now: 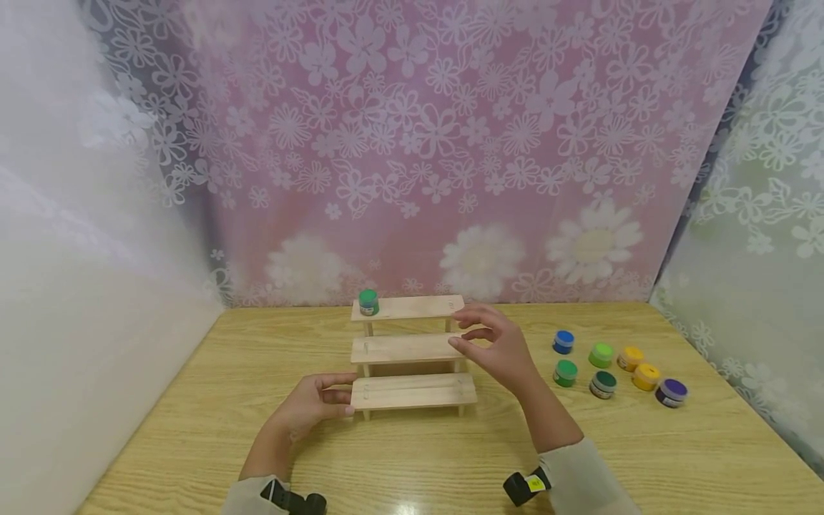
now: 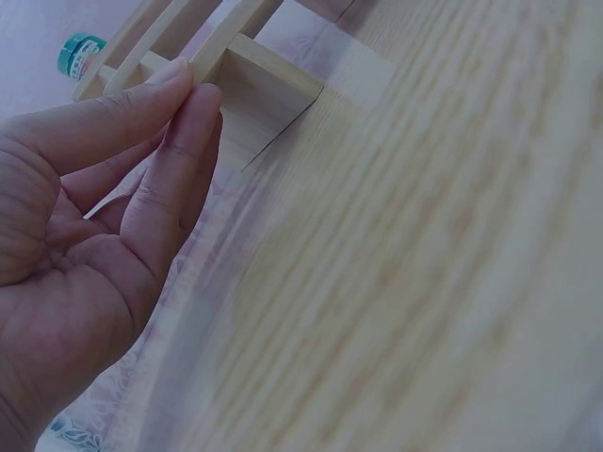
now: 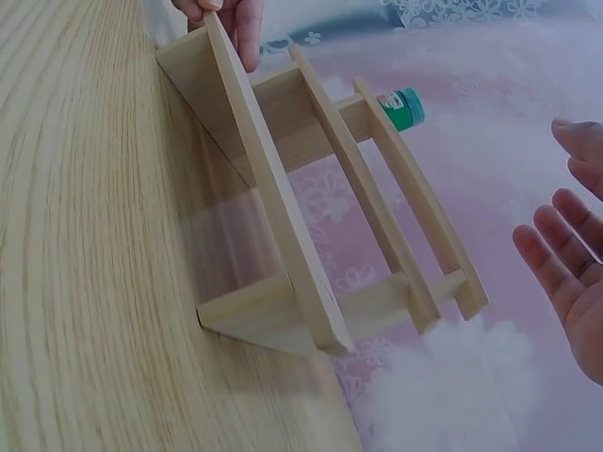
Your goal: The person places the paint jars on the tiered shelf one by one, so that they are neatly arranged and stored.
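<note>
A three-step wooden display stand [image 1: 413,393] stands on the table. On the left end of its top step sits a small green paint jar [image 1: 368,303], also visible in the right wrist view. My left hand [image 1: 309,404] pinches the left end of the lowest step between thumb and fingers; the left wrist view shows this hand [image 2: 113,198] close. By the stand's right end, my right hand [image 1: 498,348] hovers with fingers loosely bent and nothing in them. In the right wrist view this hand [image 3: 579,254] is apart from the steps.
To the right on the table [image 1: 412,458] are several more small paint jars: a blue jar [image 1: 563,342], a light green jar [image 1: 601,355], a yellow jar [image 1: 646,376] and a purple jar [image 1: 672,393] among them. A flowered curtain [image 1: 438,157] hangs behind.
</note>
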Demonstrator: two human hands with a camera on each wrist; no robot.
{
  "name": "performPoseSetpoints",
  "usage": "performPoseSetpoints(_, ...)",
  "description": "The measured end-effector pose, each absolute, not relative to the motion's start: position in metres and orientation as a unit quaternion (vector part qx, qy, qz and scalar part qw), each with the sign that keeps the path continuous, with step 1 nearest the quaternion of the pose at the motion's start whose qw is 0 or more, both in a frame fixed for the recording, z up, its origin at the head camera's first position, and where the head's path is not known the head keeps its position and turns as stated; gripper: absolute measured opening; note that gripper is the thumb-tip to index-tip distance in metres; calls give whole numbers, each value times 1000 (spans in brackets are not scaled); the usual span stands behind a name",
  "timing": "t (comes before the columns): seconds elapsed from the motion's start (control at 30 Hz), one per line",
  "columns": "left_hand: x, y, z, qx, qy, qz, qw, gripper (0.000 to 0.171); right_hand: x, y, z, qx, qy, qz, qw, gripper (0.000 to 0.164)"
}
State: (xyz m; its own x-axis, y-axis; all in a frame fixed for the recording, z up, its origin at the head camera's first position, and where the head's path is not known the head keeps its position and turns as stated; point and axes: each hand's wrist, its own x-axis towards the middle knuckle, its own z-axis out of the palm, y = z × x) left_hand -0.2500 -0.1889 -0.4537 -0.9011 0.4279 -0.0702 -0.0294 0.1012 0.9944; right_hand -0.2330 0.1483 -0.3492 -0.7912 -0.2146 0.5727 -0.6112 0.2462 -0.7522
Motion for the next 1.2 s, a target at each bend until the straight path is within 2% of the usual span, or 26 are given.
performPoseSetpoints(0.27,-250,-189,-453,134,723,655,174,65,-246,175,-372,278,-783,534,155,46)
performPoseSetpoints(0.63,-248,-189,-452,131,725,653,174,64,-239,211,-374,287,-806,505,114,62)
performPoseSetpoints(1.2,-249,-189,-455,145,705,672,175,65,-224,263,-379,263,-825,482,134,60)
